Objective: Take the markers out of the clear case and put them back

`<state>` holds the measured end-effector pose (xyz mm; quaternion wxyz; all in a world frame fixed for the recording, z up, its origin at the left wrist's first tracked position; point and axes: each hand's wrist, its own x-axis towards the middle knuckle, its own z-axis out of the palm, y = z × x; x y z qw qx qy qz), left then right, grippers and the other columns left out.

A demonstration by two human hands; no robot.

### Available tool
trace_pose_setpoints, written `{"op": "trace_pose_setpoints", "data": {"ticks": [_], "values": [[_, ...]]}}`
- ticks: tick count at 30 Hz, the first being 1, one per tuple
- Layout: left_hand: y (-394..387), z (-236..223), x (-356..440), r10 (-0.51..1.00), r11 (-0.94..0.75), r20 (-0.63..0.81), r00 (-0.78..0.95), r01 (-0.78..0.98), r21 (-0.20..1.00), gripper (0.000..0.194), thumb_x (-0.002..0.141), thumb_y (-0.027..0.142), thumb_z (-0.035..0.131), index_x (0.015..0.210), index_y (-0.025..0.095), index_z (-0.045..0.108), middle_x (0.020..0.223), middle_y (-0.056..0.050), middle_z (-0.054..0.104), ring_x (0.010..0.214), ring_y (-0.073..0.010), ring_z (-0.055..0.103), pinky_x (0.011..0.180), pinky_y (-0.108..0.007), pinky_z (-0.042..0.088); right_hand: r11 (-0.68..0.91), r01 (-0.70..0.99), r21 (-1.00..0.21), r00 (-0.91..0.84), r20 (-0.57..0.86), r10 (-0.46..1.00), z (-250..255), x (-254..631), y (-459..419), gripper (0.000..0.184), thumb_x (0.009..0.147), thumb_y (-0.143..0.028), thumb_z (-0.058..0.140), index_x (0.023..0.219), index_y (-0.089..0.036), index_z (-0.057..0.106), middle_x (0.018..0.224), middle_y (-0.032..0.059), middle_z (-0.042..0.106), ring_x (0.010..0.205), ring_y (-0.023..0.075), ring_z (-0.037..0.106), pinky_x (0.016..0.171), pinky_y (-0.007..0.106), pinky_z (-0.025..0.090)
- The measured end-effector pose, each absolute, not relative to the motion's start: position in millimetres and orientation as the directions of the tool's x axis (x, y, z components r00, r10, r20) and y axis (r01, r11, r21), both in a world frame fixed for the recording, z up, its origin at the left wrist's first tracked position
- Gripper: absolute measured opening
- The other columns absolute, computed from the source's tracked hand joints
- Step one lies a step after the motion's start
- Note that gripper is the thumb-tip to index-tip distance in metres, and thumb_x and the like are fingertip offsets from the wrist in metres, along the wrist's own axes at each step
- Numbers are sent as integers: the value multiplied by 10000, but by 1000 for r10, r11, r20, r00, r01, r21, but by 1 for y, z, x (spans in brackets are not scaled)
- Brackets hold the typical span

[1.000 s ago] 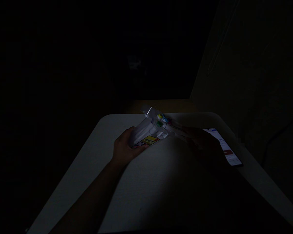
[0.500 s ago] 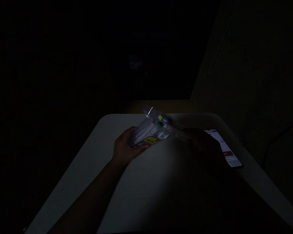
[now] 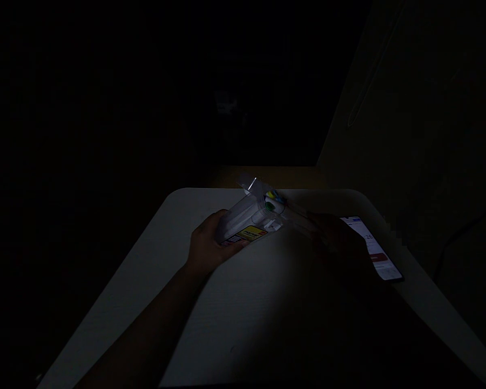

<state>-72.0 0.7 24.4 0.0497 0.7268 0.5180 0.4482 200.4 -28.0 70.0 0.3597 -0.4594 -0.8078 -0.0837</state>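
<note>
My left hand point(image 3: 206, 243) is wrapped round a clear plastic marker case point(image 3: 238, 216), its thumb along the near side by a yellow and dark label point(image 3: 249, 233). The case is tilted above the table, its transparent flap point(image 3: 253, 185) open at the upper right end. At that mouth sit several white markers point(image 3: 295, 212) with yellow, blue and green ends. My right hand point(image 3: 336, 237), mostly lost in shadow, is closed on the far ends of the markers. How many markers it holds, and how far they reach into the case, I cannot tell.
A lit phone point(image 3: 375, 248) lies on the white table point(image 3: 218, 324) at the right, partly hidden behind my right hand. A wall with a hanging cord point(image 3: 358, 102) rises on the right. The surroundings are very dark.
The marker ends have shifted slightly right and sit closer together at the case mouth. Both hands have barely moved. The number on the phone screen has changed.
</note>
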Motion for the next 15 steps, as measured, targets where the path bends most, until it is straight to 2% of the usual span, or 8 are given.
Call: {"op": "trace_pose_setpoints", "data": {"ticks": [15], "values": [[1,25,-72,790,-483,608,81,693,536,691,572,499,705,1121,128,509,1015,-99,628,877,-233,625,776,-339,515,509,829,-232,-294,594,749,75,201,-30,312,880,-350,463,1131,-175,524,1130,73,548,952,146,558,822,353,490]]}}
